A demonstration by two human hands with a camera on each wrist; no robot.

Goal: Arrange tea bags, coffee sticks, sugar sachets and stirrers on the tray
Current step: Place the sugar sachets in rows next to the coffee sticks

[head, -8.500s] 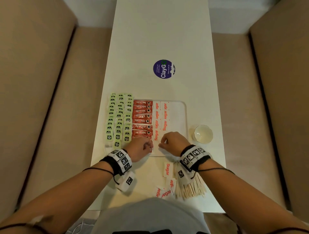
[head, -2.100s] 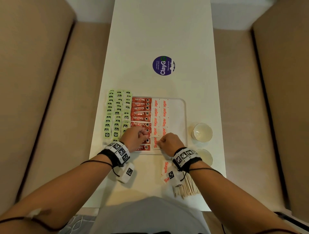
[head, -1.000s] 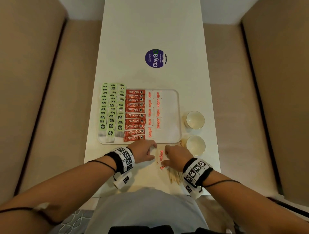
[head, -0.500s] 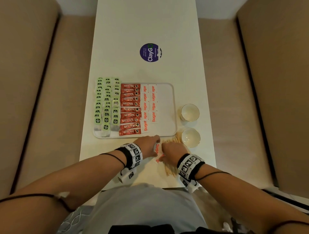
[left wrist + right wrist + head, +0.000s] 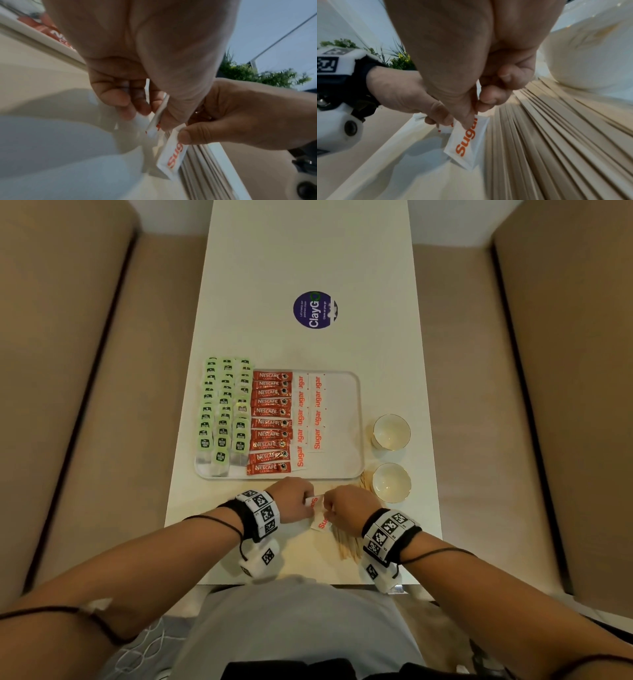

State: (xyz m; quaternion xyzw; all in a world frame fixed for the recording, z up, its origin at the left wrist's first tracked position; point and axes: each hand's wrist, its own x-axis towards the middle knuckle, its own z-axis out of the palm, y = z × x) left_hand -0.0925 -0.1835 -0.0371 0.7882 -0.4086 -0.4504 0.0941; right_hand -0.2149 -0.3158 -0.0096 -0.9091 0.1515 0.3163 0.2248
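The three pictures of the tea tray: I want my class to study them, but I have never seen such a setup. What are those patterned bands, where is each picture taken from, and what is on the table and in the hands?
There is no machine here: a person works with bare hands, wearing patterned bands with a small camera on each wrist. The big picture comes from a camera on the head, looking down. The other two look along each hand from the wrists.

On the white table lies a tray with green tea bags, red coffee sticks and sugar sachets in rows. Two small cups stand beside it, and wooden stirrers lie near the table edge.

The left hand pinches one sugar packet; the right hand pinches another sugar packet, just short of the tray.
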